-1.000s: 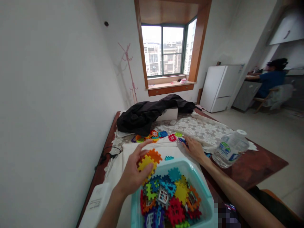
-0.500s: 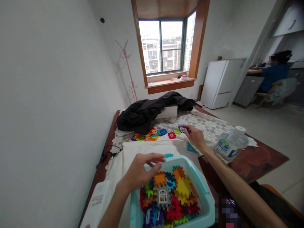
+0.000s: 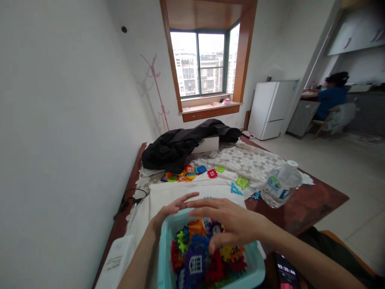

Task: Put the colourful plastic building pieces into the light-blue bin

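Note:
A teal plastic bin (image 3: 164,257) full of bright interlocking toy tiles (image 3: 207,261) sits in front of me on a white cloth. My right hand (image 3: 233,224) hovers palm down over the bin with its fingers stretched out, just above the tiles; I see nothing held in it. My left hand (image 3: 171,210) rests at the bin's far left rim, fingers extended. More loose tiles (image 3: 186,174) lie farther back on the cloth, along with a red tile (image 3: 212,173), a green tile (image 3: 242,182) and a blue triangle piece (image 3: 235,189).
A clear water bottle (image 3: 281,184) lies to the right on the brown table. A black jacket (image 3: 180,144) covers a white box (image 3: 207,143) at the back. A phone (image 3: 287,273), a white charger (image 3: 116,261) and a cable (image 3: 132,196) lie nearby. Another person (image 3: 329,100) sits far right by a fridge (image 3: 272,108).
My right hand came back from the loose tiles at the far side and now sits over the bin. My left hand shifted to the bin's far rim. The view swung slightly right.

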A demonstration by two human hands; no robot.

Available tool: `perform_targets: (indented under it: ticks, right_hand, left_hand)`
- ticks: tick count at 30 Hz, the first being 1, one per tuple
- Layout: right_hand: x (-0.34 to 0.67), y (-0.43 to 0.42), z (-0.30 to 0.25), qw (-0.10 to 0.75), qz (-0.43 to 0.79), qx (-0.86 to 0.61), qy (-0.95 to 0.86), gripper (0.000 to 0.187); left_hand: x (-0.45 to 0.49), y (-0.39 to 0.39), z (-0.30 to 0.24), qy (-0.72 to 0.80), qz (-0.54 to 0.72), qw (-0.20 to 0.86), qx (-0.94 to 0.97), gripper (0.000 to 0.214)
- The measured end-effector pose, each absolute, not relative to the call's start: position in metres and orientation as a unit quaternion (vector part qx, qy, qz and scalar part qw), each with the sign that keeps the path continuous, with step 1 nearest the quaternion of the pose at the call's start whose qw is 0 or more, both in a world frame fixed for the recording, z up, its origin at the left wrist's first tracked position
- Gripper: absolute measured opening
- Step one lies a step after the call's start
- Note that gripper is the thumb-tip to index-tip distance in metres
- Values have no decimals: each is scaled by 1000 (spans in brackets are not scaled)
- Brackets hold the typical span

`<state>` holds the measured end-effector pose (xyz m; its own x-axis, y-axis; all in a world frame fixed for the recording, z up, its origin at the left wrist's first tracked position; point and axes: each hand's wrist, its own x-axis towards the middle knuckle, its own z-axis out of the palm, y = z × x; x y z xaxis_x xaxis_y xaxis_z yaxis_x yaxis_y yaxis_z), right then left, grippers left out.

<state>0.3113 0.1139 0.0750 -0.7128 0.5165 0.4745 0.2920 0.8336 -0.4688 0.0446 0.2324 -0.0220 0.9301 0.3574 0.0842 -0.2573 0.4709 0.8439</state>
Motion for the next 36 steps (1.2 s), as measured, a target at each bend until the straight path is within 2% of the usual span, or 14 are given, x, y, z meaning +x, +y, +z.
perform_targets:
  ticks: [2,4,6,7,8,10,13,17,21,25,28,29,34,36]
  right_hand:
    - [321,117,66,328,215,-197,-899,72]
    - [342,128,50,390,213,-258,-858,59]
    - [371,146,26,439,161,-408,-784,41]
    - [386,156,11,420,121,-494,-752,36]
    - [400,167,-3,368,81,-567,-733,34]
    - [424,185,-31,233,29,-672,-702,48]
    - [444,200,-59,138,20,-720,-680,51]
    - [451,203,-71,161,14,-719,-676,35]
    - [458,206,-78,216,20,-699,-682,32]
    - [454,201,-62,360,86,-668,-645,27]
    - [429,181,-21,479,140,-573,-651,26]
    - [417,171,-4,492,164,-540,-663,27]
    - [360,124,64,471,324,-334,-749,30]
    - [349,113,71,422,374,-295,-771,43]
  left_hand:
    - [44,231,-22,66,146,852,498,90]
    - [44,231,-23,79,139,857,491,88]
    - [44,231,-24,91,143,865,472,87]
    - [45,231,-25,96,145,868,466,87]
    - [45,230,-25,101,147,869,461,86]
    - [46,230,-26,107,150,870,457,84]
    - [46,231,-28,102,149,867,464,85]
    - [47,232,-30,103,152,871,456,83]
    - [48,231,-30,107,161,872,450,84]
    - [48,230,-29,113,157,871,452,84]
    - [47,231,-30,117,154,870,453,82]
    - [47,231,-30,120,152,870,454,82]
    - [46,232,-27,122,143,868,459,84]
    - [46,232,-27,114,142,869,461,84]
